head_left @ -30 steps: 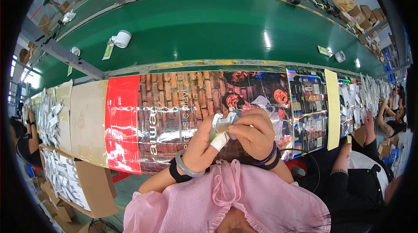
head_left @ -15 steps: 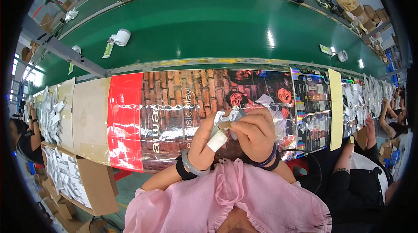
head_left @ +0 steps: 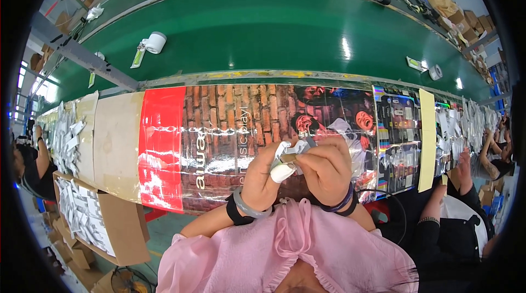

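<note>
Both my hands meet close to my body above the covered bench. My left hand is closed around a small white plastic part; its thumb carries a white wrap at the tip. Opposite it, my right hand has its fingers bent in a pinch on a small tan piece against the white part. A grey bit sticks up beside the right fingers. Fingers hide most of what they hold, so its exact kind does not show.
A green conveyor belt runs beyond the bench, carrying white rolls with small tags. Heaps of white parts lie at left and in a carton. A co-worker's arm is at right; a grey post stands at left.
The left thumb's wrapped tip has tilted up and moved closer to the tan piece. My hands stay together, and the whole view has shifted slightly.
</note>
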{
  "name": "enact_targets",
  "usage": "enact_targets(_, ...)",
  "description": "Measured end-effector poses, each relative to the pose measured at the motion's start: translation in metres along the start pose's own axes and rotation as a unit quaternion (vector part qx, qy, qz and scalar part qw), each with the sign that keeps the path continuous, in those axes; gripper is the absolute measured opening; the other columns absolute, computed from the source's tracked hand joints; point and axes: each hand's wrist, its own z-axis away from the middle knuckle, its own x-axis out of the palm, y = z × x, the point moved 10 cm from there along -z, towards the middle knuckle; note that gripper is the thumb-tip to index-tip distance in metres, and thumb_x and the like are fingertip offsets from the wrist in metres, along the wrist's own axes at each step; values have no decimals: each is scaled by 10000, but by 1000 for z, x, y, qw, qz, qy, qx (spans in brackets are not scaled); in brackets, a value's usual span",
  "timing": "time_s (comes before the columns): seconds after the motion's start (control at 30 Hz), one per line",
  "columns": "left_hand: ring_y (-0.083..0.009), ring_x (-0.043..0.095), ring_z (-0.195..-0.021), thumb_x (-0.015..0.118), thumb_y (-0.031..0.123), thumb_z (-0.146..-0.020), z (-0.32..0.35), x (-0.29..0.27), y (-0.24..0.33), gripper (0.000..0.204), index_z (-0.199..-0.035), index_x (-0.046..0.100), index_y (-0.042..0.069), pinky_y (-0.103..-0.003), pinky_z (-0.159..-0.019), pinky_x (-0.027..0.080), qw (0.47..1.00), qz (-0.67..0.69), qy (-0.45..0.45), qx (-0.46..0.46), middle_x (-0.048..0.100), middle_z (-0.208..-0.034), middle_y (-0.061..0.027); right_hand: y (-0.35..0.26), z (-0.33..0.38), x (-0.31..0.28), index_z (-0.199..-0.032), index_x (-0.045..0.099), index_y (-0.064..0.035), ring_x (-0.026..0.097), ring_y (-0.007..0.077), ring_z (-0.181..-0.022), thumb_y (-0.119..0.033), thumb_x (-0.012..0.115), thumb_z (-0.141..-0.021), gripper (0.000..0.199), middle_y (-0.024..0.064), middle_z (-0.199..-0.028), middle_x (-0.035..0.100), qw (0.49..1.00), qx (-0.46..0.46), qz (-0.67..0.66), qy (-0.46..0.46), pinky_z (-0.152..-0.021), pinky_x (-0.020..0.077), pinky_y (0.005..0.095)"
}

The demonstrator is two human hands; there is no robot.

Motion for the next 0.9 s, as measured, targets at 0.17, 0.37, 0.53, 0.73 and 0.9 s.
enact_targets(0.17,-219,603,-906,512,94,-907,-1,-7,4,346,-1242,519,8,-314,-819,461,995,-86,17,44,618,-1093,-136,-1,4,4,-900,659,-57,568,236,-735,-14,737,-639,276,38,-817,600,1000,6,0,-7,-695,458,350)
enact_targets(0.37,-127,607,-935,491,74,-945,2,-8,8,288,-1219,558,22,-257,-800,499,996,-39,59,54,628,-1085,-77,1,8,20,-931,651,-78,561,271,-896,-52,704,-648,289,64,-912,580,997,7,9,-81,-818,454,415)
enact_targets(0.53,-259,601,-1047,584,136,-895,-11,13,16,399,-1268,521,8,-336,-917,448,986,-105,-12,129,616,-1114,-155,-3,0,5,-862,634,-49,557,316,-825,-11,660,-647,221,90,-846,559,995,-38,52,-75,-743,460,419)
enact_targets(0.73,-252,576,-1081,546,107,-910,0,-9,23,434,-1317,457,-16,-322,-940,427,979,-104,49,169,588,-1160,-154,-26,-17,25,-883,589,-7,580,353,-890,65,621,-691,208,131,-841,548,990,-70,36,-119,-790,457,433)
enact_targets(0.9,-189,566,-1074,537,121,-928,-4,-9,7,459,-1357,425,4,-297,-937,423,994,-48,15,101,560,-1216,-141,-28,-21,29,-886,584,-4,589,357,-902,64,620,-708,194,130,-841,544,990,-55,36,-125,-799,458,430)
